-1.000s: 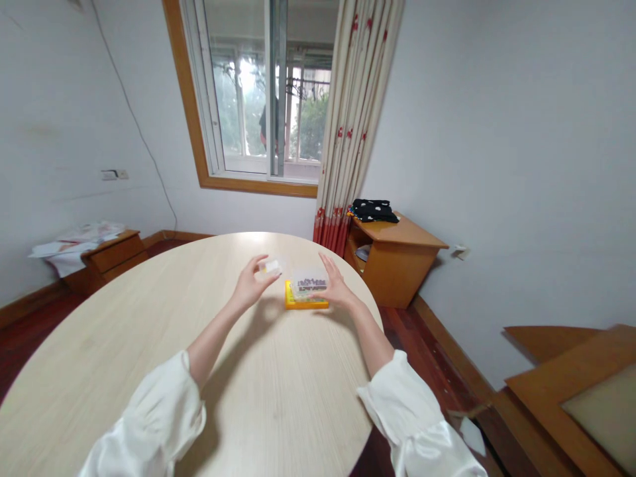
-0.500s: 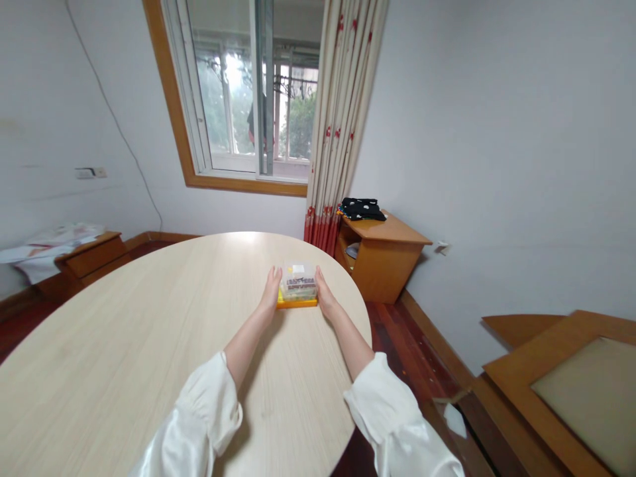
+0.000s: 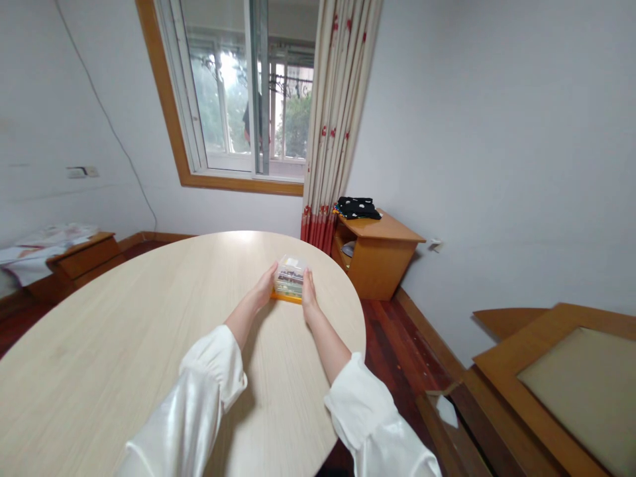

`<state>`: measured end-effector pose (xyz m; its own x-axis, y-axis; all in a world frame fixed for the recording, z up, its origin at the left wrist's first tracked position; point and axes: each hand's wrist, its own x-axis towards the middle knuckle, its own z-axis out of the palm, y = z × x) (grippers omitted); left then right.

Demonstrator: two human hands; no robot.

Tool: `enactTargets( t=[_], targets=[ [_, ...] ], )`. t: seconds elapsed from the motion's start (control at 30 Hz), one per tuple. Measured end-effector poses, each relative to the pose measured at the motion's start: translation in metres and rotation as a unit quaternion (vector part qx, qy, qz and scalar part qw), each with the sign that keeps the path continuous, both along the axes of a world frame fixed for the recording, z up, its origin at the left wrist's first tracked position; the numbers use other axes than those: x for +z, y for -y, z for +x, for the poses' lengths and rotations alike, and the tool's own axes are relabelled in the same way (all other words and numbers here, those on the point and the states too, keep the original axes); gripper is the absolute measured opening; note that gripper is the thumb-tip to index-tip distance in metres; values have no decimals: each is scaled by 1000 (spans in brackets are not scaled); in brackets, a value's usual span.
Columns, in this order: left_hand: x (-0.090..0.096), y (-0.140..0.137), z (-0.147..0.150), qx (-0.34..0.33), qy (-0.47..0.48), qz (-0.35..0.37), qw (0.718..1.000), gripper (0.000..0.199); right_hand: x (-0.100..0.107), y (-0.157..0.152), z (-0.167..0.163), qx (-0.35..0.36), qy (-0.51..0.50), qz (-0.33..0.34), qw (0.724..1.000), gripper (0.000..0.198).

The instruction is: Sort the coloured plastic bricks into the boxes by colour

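A clear plastic box (image 3: pixel 290 277) with an orange-yellow base sits at the far right part of the round table (image 3: pixel 163 318). Dark printing or contents show through its side, too small to make out, and a pale label lies on top. My left hand (image 3: pixel 265 286) presses on the box's left side, fingers stretched along it. On the opposite side my right hand (image 3: pixel 309 295) lies flat against it, so the box is held between both palms. Some of my fingertips are hidden behind the box.
Behind the table stands a wooden cabinet (image 3: pixel 385 255) with folded black cloth (image 3: pixel 358 207) on top. A patterned curtain (image 3: pixel 330 126) hangs beside the window. At right is a wooden chair or panel (image 3: pixel 527 358); at left, papers (image 3: pixel 47 242) lie on a low drawer unit (image 3: pixel 89 258).
The box is turned slightly, its right end now nearer me, and both hands have shifted with it. The whole view has slid a little to the left.
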<state>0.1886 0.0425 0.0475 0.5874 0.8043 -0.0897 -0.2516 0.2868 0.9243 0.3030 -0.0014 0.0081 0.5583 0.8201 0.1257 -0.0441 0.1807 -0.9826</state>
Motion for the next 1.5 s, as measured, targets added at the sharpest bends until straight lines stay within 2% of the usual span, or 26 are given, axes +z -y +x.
enactTargets(
  t=[0.13,0.23,0.33,0.43,0.5,0.6,0.63,0.7,0.73,0.77,0.8,0.87,0.97,1.03,1.17,1.5],
  targets=[
    [-10,-6,-9,134,-51,14,990,64,-5,26,-2,-34,-53,-15,998,80],
    [-24,0,-18,170,-96,22,981,68,-14,42,-9,-54,-41,-58,996,80],
    [-33,9,-24,152,-137,46,978,71,-17,49,-20,-15,31,-97,995,77],
    [-33,15,-32,151,-180,93,968,71,-14,58,-27,11,124,-141,982,77],
    [-28,17,-47,164,-217,125,954,71,-11,69,-28,6,178,-164,970,77],
    [-19,25,-87,192,-272,178,926,74,-3,86,-34,23,304,-137,943,75],
    [-16,30,-102,201,-297,212,909,76,0,89,-40,41,353,-118,927,75],
    [-11,44,-134,193,-450,377,786,77,9,92,-56,107,446,-98,883,73],
    [-10,52,-148,183,-504,425,729,76,13,91,-67,147,489,-94,854,72],
    [-10,61,-162,175,-546,447,686,74,17,89,-78,180,528,-91,825,71],
    [-12,69,-174,165,-577,453,659,73,19,86,-90,205,558,-93,799,70],
    [-19,85,-193,149,-620,442,631,71,20,81,-111,240,597,-103,758,68],
    [-36,104,-211,103,-666,404,618,67,10,77,-131,280,620,-141,719,68],
    [-46,111,-217,80,-673,405,613,65,2,76,-135,288,625,-161,707,68],
    [-53,115,-218,80,-671,413,610,66,-6,76,-134,278,632,-157,706,68],
    [-55,112,-218,91,-653,414,628,65,-4,74,-135,283,633,-167,702,66]
  ],
)
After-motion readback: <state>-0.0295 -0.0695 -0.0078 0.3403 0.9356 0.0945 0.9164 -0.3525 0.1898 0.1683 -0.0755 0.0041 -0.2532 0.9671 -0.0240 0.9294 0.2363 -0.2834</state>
